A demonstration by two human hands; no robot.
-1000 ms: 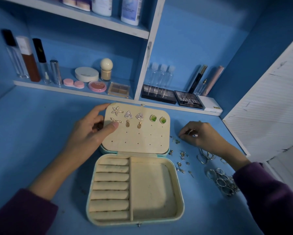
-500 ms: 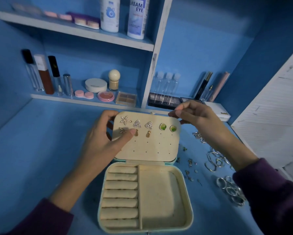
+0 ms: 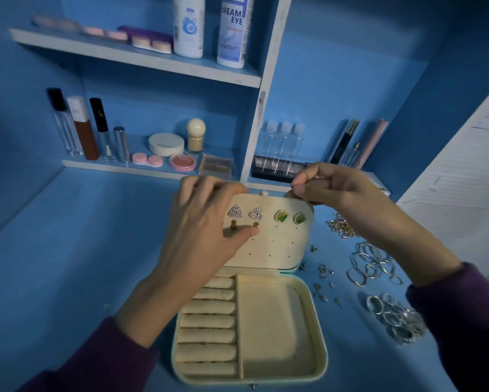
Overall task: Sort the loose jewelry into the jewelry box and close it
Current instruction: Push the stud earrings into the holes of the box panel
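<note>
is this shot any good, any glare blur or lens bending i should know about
Head view: dim, blue-tinted light, no harsh glare. Head view: the wide-angle lens bows the shelf and the white panel. Head view: the earrings on the lid are sharp, while the rings near the right edge look a bit softer.

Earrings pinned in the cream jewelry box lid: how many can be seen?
6. Two sparkly triangular studs and two green square studs in the top row; two small gold drops just below the triangles. The left hand covers the lid's left part, so more may be hidden.
</note>
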